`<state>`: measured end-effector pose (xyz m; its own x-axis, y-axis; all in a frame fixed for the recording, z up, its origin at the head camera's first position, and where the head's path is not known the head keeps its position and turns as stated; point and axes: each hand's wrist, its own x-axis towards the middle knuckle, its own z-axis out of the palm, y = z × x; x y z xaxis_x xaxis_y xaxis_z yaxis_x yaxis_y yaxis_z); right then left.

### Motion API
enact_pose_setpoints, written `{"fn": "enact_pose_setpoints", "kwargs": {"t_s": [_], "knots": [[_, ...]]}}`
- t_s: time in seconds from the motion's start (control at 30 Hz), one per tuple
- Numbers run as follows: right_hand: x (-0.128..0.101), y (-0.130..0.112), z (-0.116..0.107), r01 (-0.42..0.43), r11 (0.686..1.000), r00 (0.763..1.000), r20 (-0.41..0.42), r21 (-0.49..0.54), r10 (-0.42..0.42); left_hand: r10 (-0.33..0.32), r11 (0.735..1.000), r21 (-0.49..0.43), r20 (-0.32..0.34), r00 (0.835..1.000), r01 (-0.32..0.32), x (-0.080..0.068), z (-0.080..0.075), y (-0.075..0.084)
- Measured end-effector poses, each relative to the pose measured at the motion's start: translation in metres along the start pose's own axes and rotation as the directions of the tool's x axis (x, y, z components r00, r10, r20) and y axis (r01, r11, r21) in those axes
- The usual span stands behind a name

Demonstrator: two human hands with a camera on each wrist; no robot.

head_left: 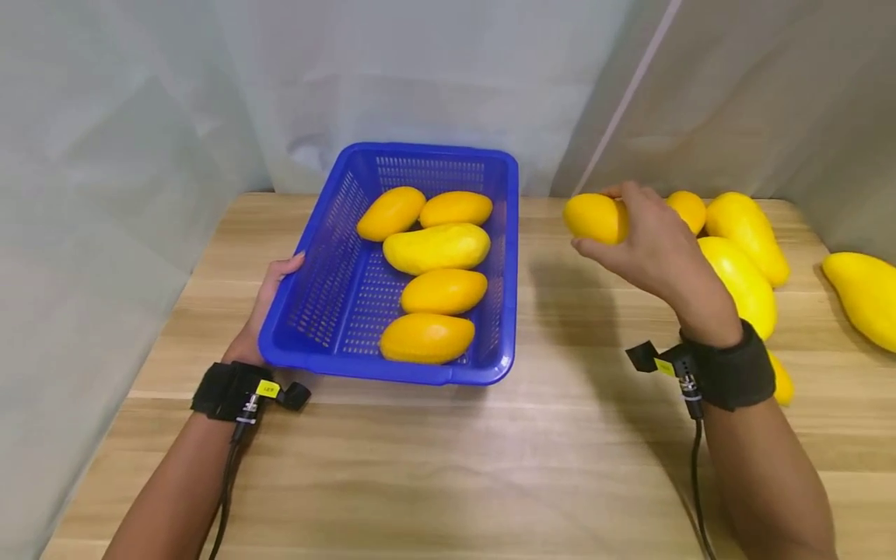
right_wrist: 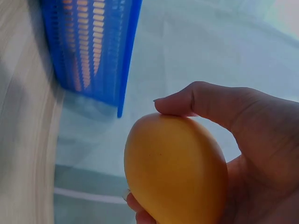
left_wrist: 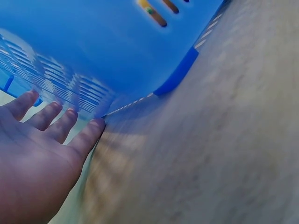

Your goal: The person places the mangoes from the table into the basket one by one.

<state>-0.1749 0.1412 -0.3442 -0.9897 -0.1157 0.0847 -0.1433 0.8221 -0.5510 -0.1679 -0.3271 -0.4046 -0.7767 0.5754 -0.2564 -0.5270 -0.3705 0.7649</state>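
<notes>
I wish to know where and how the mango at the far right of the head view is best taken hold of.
Probably from above, clasping the wide body of this mango, not the narrower left end. It lies flat on the table, apart from the other mangoes, so its long sides look free; the picture edge cuts off its right end.

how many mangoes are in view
11 mangoes: five in the blue basket, one in the right hand, five on the table at right; more may be hidden behind the right arm.

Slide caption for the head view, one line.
Right hand grips a mango beside a blue basket of five mangoes, the left hand at its side.
</notes>
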Motion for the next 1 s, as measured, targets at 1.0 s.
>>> {"fn": "enact_pose_setpoints", "kwargs": {"t_s": [1.0], "knots": [[-0.021, -0.054, 0.027, 0.374, 0.921, 0.919, -0.176, 0.104, -0.354, -0.011, 0.998, 0.054, -0.078, 0.997, 0.016, -0.004, 0.010, 0.004]]}}
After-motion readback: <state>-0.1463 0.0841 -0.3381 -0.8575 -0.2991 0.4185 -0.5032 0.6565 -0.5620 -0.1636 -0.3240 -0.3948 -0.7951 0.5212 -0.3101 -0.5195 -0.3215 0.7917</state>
